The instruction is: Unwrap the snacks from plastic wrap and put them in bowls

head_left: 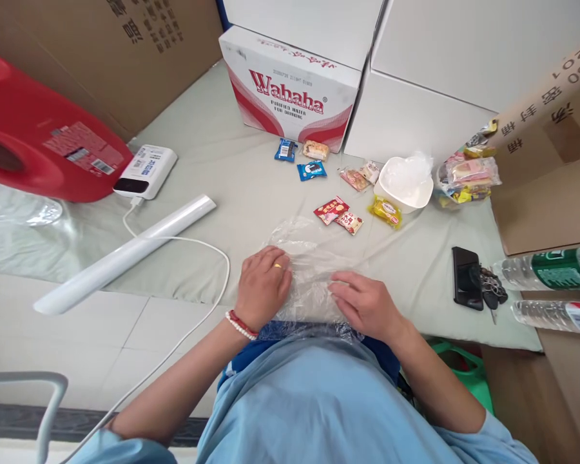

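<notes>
Grey cloth [222, 161] — left hand [263, 283], right hand [365, 303] pressing clear plastic bag [309, 258].

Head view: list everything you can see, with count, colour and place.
clear plastic bag: one, transparent, flat on the grey-green sheet under both hands
snack packets: about nine, blue, red, yellow, pink, scattered mid-sheet
white bowl: one, right of the packets
bagged snacks: one clear bag, beside the bowl
Wahaha carton: one, white and red, at the back
white roll: one, left
power bank: one, white, cabled
red container: one, far left
phone and keys: black, right
water bottles: two, right edge
hands: left, right, pressing the bag
</notes>
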Tool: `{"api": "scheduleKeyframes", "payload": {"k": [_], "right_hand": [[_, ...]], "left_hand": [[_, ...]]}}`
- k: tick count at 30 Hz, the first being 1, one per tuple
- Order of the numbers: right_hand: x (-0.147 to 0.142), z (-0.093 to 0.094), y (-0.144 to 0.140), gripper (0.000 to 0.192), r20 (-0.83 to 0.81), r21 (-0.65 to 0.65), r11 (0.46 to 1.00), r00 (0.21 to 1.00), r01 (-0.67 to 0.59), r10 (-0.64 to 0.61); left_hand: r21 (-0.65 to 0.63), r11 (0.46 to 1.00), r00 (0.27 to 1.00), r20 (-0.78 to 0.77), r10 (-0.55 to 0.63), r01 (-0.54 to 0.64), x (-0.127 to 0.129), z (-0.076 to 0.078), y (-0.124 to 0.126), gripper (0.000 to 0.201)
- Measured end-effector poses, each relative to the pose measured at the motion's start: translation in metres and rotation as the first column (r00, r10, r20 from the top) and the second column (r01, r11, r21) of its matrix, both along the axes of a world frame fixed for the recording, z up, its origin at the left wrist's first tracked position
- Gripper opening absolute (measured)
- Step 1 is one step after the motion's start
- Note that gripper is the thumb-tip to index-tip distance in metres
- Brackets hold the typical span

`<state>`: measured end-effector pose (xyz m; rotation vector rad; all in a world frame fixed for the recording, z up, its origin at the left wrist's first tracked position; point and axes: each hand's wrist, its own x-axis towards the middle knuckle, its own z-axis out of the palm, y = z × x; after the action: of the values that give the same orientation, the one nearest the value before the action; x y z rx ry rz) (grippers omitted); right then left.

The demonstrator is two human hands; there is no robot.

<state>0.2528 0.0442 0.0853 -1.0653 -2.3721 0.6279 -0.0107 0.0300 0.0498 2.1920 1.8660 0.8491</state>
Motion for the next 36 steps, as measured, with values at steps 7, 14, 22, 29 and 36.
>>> {"api": "scheduleKeyframes", "payload": {"k": [7,14,22,29,36], "right_hand": [[0.024,-0.027,0.056,0.045,0.274,-0.085,0.897,0.876,0.433,-0.397],[0.009,0.011,0.135,0.028,0.204,0.021,0.879,0.859,0.476,-0.47],[-0.096,0.006,0.259,0.045,0.484,0.229,0.954,0.828,0.192,-0.283],[-0.129,-0.014,0.304,0.055,0.67,0.103,0.991,0.731,0.082,-0.13],[-0.114,0.012,0.243,0.046,0.408,-0.017,0.988,0.903,0.156,-0.136]], "left_hand": [[-0.183,0.977,0.967,-0.206,-0.151,0.113,-0.028,-0.03,0.005,0.052],[-0.191,0.972,0.958,-0.227,-0.177,0.134,-0.035,-0.027,0.001,0.053],[-0.184,0.975,0.964,-0.209,-0.165,0.127,-0.035,-0.026,0.001,0.052],[-0.199,0.972,0.973,-0.166,-0.16,0.126,-0.038,-0.023,0.0,0.052],[-0.214,0.967,0.976,-0.13,-0.172,0.142,-0.04,-0.021,0.001,0.052]]}}
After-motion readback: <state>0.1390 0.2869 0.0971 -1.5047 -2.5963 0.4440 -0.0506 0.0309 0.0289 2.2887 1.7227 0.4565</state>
